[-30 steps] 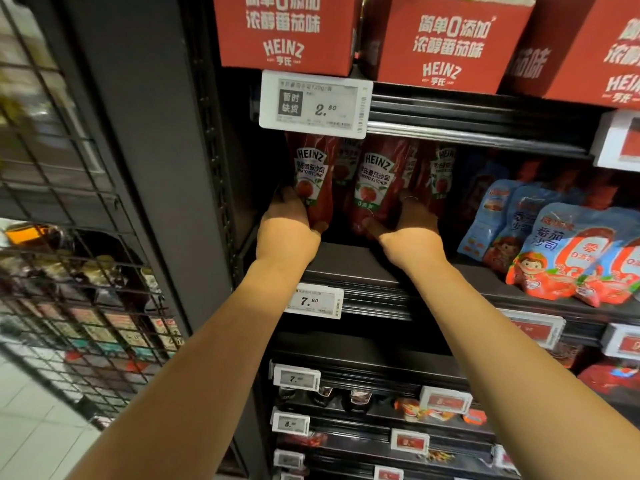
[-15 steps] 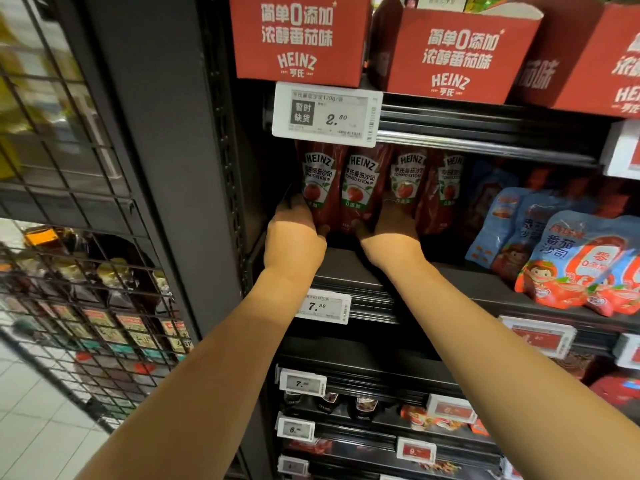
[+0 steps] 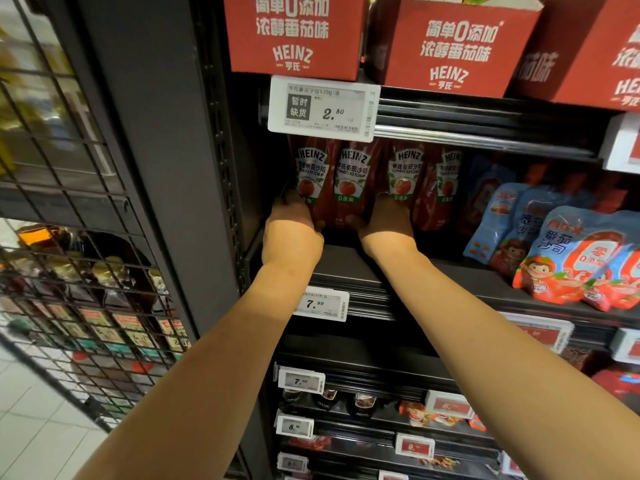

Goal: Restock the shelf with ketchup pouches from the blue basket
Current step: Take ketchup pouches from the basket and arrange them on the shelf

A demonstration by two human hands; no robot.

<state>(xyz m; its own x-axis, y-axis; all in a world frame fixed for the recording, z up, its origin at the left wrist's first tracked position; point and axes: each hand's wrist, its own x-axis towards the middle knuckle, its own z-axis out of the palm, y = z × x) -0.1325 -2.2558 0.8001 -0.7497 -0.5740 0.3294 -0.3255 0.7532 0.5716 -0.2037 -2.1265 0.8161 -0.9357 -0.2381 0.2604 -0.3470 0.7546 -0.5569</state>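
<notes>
A person reaches both bare arms into a dark supermarket shelf (image 3: 349, 268), where four red ketchup pouches (image 3: 349, 181) stand upright in a row at the left end, just under a white price tag (image 3: 323, 107) reading 2.80. The left hand (image 3: 292, 233) wraps its fingers around the foot of the leftmost pouch (image 3: 310, 178), thumb against the front of the pack. The right hand (image 3: 389, 225) is pressed against the bottom of the third pouch (image 3: 403, 174), its fingers hidden behind the pack, so whether it grips the pouch or merely steadies it cannot be told. The second and fourth pouches stand touching their neighbours. To the right on the same shelf lie blue-and-red sauce bags (image 3: 571, 251), leaning forward. Red cartons (image 3: 294, 32) sit on the shelf above. A second tag (image 3: 320, 303) reading 7.99 hangs on the shelf's front edge between the forearms. A wire rack (image 3: 69, 271) of bottles stands to the left. The blue basket is out of frame.
</notes>
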